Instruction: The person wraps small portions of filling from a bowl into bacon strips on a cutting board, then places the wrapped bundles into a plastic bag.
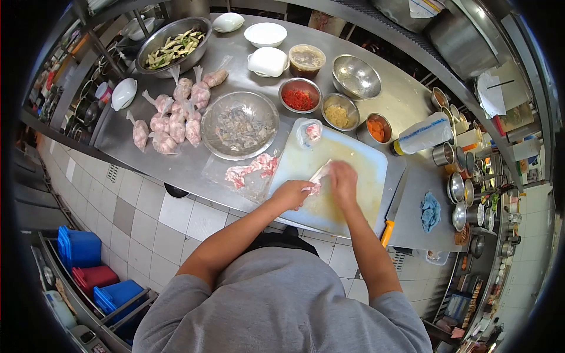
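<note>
Over the white cutting board (359, 170) at the worktop's (406, 100) near edge, the left hand (292, 194) and right hand (343, 181) meet on a small plastic bag of raw meat (316, 179), each grip pinched narrow on it. Loose meat slices (250, 167) lie just left of the board, beside a steel bowl (240, 125) and tied meat bags (173, 120) farther left. An orange-handled knife (393, 212) lies along the board's right edge.

The scene is evenly and brightly lit from overhead; soft glare is seen on the steel table (376, 88), and strong fisheye bending with dark vignetting is shown at the edges.
</note>
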A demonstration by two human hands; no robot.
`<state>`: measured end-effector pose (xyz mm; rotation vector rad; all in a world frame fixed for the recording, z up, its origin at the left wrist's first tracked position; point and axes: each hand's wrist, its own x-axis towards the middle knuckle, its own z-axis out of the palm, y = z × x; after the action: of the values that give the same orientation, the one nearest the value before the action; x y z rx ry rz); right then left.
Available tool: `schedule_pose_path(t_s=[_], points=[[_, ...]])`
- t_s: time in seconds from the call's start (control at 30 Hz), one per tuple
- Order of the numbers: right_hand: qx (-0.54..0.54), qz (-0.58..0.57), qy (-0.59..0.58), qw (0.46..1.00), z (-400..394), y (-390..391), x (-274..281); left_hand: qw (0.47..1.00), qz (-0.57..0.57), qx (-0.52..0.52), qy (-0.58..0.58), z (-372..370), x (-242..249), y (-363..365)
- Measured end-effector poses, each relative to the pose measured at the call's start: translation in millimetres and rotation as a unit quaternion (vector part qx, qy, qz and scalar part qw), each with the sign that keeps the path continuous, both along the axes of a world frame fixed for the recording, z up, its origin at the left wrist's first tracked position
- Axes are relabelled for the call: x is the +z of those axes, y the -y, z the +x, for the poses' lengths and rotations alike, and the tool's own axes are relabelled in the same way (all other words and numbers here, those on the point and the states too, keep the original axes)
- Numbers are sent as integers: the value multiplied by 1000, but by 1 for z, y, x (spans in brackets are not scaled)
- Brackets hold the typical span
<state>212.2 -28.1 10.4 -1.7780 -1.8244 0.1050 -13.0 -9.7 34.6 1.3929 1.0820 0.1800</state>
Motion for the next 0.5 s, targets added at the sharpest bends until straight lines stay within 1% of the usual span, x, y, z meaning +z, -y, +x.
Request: schedule_pose_path(t_s=[0.07, 0.13, 0.17, 0.2, 0.23, 0.3, 0.37, 0.43, 0.47, 0.5], points=[[139, -90, 116, 979, -19, 31, -4, 1000, 17, -13, -16, -11, 6, 5], [122, -116, 131, 977, -21, 32, -4, 997, 63, -46, -10, -21, 9, 12], [103, -139, 147, 974, -20, 29, -2, 997, 60, -47, -12, -24, 9, 15], [89, -135, 167, 973, -13, 21, -2, 996, 72, -55, -20, -27, 9, 18], [87, -135, 163, 973, -8, 12, -1, 994, 85, -65, -28, -31, 8, 21], [43, -128, 169, 976, -5, 0, 1, 995, 67, -73, -22, -38, 7, 24], [56, -126, 171, 976, -12, 6, 2, 996, 47, -71, -20, -53, 5, 28], [81, -124, 172, 974, -37, 17, 0, 997, -18, -22, 66, -75, 6, 33], [118, -142, 170, 968, -50, 30, -2, 998, 2, 8, 56, -93, 5, 32], [153, -159, 168, 961, -61, 42, 0, 999, 3, 17, 51, -113, -3, 30]])
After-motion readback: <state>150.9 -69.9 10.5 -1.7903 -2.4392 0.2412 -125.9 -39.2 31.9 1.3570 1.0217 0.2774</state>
